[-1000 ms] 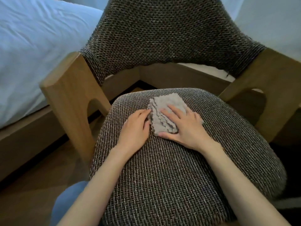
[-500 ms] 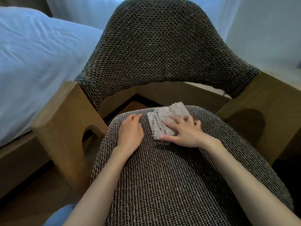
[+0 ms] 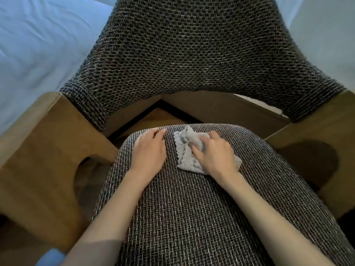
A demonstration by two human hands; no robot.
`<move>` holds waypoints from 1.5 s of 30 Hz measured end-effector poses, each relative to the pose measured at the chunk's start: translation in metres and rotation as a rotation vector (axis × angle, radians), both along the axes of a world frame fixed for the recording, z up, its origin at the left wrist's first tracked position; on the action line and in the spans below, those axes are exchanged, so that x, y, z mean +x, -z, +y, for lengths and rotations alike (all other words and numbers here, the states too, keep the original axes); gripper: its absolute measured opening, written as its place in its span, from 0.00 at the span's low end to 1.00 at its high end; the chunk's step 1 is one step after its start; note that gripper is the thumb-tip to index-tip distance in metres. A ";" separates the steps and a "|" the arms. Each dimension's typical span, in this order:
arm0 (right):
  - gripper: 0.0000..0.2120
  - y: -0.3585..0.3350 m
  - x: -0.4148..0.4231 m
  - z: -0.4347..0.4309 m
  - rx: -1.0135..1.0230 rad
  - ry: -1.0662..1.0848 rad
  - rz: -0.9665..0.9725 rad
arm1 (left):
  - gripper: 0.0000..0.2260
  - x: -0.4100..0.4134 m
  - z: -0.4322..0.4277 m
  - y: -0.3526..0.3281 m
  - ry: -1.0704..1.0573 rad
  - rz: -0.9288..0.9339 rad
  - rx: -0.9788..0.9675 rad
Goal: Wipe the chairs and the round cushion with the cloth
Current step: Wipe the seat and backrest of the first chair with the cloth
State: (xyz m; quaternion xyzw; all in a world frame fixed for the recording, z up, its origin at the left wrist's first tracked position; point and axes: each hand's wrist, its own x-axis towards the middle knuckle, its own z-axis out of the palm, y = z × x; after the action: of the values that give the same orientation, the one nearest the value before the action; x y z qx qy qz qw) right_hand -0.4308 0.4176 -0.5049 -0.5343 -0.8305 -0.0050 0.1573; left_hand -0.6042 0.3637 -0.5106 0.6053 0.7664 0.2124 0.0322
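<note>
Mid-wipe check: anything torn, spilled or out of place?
Nothing spilled. The cloth lies crumpled under the right hand on the seat, left hand flat beside it. A dark fleck at the lower right edge of the backrest may be a loose thread; too small to tell.

The left hand [image 3: 148,150] and the right hand [image 3: 216,157] are bare, with slim fingers [image 3: 155,134]; the nails are too blurred to describe. Back from the fingers the wrists are uncovered, and the left forearm [image 3: 119,204] and the right forearm [image 3: 269,208] run uncovered, smooth and slender, all the way to the bottom edge of the view. A soft shadow lies across the left forearm near that edge. Far behind the left fingers, beside the left forearm in the bottom corner, a small patch of pale blue fabric [image 3: 49,256] shows; whether it is the person's clothing cannot be told.
</note>
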 end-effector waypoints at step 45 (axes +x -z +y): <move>0.24 0.003 -0.080 0.043 -0.054 -0.437 -0.028 | 0.24 -0.028 -0.021 -0.006 -0.215 -0.144 -0.114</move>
State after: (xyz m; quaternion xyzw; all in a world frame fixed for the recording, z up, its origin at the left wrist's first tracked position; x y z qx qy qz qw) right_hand -0.5111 0.4602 -0.5083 -0.3454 -0.9285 0.0441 0.1290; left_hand -0.6325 0.3426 -0.5042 0.5003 0.8333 0.2137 0.0983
